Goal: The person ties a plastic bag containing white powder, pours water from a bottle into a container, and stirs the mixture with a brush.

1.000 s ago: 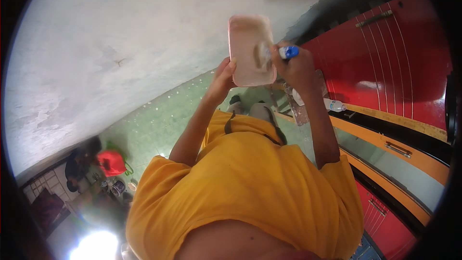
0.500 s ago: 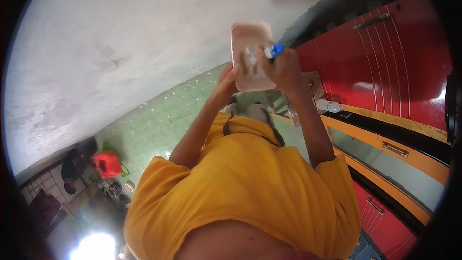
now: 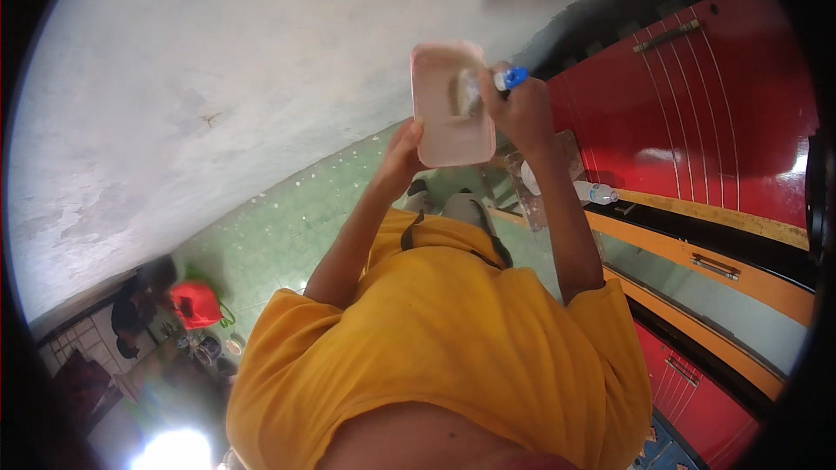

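My left hand (image 3: 401, 154) grips the lower left edge of a shallow, pale pink rectangular tray (image 3: 438, 135), its thumb over the rim. The tray is held up in front of me, its hollow side showing. Closed around a brush (image 3: 515, 77) is my right hand (image 3: 526, 118), at the tray's right side. The brush has a white handle with a blue end sticking out past my fingers. Its pale head is over the inside of the tray, smeared by motion, and I cannot tell whether it touches.
A rough whitish wall (image 3: 261, 52) rises at the left and ahead. Red cabinets (image 3: 697, 104) stand at the right, with a clear plastic bottle (image 3: 596, 192) on the ledge below them. A red bag (image 3: 197, 304) lies on the green tiled floor (image 3: 287, 209) at the lower left.
The brush and my right hand have shifted right and slightly up across the tray. The tray has moved a little left, still in my left hand.
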The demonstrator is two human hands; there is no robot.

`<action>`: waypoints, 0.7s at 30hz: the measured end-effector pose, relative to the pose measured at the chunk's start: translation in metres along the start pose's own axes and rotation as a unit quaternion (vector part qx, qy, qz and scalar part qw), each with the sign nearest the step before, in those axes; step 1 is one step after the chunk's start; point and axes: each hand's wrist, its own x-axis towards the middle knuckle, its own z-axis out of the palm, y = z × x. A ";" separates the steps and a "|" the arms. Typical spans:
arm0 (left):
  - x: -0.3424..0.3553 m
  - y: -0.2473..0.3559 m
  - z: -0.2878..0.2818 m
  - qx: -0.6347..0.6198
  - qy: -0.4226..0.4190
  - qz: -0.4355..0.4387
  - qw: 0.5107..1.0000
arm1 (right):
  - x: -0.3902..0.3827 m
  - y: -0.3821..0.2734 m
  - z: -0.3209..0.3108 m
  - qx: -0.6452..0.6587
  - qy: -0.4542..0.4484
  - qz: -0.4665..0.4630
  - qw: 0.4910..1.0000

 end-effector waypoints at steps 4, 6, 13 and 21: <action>0.006 0.002 -0.007 0.031 0.019 0.004 0.999 | -0.017 -0.012 0.000 0.053 -0.026 -0.012 0.998; 0.007 -0.001 -0.003 0.038 0.022 -0.006 0.999 | -0.016 -0.015 0.012 0.044 -0.002 -0.053 0.998; 0.006 0.003 -0.005 0.014 0.009 0.002 1.000 | -0.015 -0.013 -0.006 0.047 -0.017 -0.029 0.998; 0.004 0.012 0.003 0.027 0.007 0.012 1.000 | -0.007 -0.013 -0.010 -0.020 0.004 -0.018 1.000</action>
